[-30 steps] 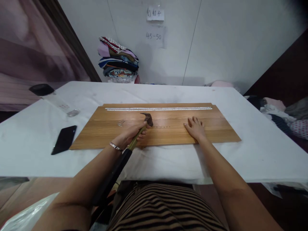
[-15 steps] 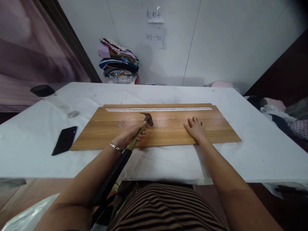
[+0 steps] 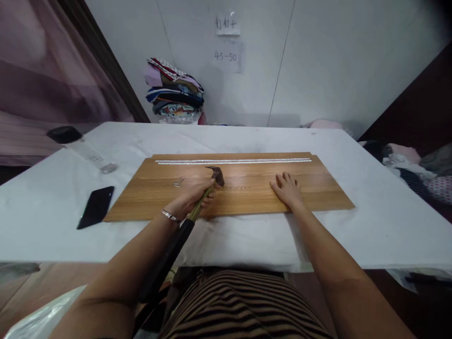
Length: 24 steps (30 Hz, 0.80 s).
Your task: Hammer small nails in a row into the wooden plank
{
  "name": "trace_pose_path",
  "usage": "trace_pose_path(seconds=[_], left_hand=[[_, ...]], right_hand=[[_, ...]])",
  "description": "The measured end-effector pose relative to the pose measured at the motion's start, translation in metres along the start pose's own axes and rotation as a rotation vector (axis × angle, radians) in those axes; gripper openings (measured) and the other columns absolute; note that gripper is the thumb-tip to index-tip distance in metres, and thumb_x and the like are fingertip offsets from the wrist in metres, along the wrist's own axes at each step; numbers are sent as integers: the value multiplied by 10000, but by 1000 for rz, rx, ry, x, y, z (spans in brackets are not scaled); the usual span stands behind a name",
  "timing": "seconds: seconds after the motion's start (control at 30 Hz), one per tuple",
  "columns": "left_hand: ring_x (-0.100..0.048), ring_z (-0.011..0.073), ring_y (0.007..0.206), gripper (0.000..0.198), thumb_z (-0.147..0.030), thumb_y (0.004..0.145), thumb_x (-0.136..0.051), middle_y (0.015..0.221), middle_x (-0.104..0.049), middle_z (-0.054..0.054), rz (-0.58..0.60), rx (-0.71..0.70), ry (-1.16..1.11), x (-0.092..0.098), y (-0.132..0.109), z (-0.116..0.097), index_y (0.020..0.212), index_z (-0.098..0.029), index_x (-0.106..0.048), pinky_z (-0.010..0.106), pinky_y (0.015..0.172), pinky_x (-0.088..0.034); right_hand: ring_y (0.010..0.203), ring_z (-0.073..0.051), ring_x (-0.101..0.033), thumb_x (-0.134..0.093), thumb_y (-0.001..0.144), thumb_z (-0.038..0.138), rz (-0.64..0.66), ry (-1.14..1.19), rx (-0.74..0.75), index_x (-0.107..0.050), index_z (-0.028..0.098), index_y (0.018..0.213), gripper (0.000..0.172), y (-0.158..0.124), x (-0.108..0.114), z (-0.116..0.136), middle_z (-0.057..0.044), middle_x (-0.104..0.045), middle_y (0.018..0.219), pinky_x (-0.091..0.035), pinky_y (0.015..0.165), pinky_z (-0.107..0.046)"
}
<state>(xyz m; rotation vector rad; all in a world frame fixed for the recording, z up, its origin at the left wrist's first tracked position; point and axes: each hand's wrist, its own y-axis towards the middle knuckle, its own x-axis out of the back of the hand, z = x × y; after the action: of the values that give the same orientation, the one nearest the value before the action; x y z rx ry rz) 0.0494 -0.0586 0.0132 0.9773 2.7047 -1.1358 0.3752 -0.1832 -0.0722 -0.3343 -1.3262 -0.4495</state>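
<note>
Fingers of my left hand (image 3: 192,195) clenched around dark-metal claw hammer (image 3: 181,238) with tan-and-black handle, just below head. Handle slants back along left forearm (image 3: 141,246). Head over brown wood-grain board (image 3: 318,188); row of small dark dots (image 3: 241,188) just right, nearer left hand. Right hand (image 3: 287,191) holds nothing, palm down, spread on board; white desk (image 3: 381,226) beneath.

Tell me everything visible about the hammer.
The hammer has a dark metal head with a claw pointing left, a yellowish, wooden-looking shaft and a long black grip. The left hand grasps the shaft near the head. It slants from over the wooden board past its near edge; whether the head touches the board is unclear.
</note>
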Motion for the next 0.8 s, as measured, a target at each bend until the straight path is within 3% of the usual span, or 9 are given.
trace_pose_path(seconds=[0.2,0.4,0.8], left_hand=[[-303,34,361,261,-430,1003,-531,596,-427,-68,60,-7,-15,2,0,1,975,-172,-550,112,309,-245],[-311,39,353,337,-481,1029,-451,589,-436,-61,-24,4,8,-2,-1,0,990,-164,-557,121,303,-240],[-325,47,350,301,-438,1027,-458,584,-432,-60,-18,21,-38,3,4,1,1009,-162,-574,126,296,-253]], right_hand=[[1532,-325,-305,-365,1039,542,-5,-12,6,-523,209,1517,604,1,1,0,-168,-404,1650,-234,1207,-566],[1532,-319,-307,-363,1039,532,1,-9,8,-526,206,1513,597,0,2,1,-164,-414,1644,-235,1209,-562],[1545,-324,-292,-346,1040,542,8,-14,-2,-514,197,1521,615,-1,3,2,-167,-387,1662,-215,1220,-563]])
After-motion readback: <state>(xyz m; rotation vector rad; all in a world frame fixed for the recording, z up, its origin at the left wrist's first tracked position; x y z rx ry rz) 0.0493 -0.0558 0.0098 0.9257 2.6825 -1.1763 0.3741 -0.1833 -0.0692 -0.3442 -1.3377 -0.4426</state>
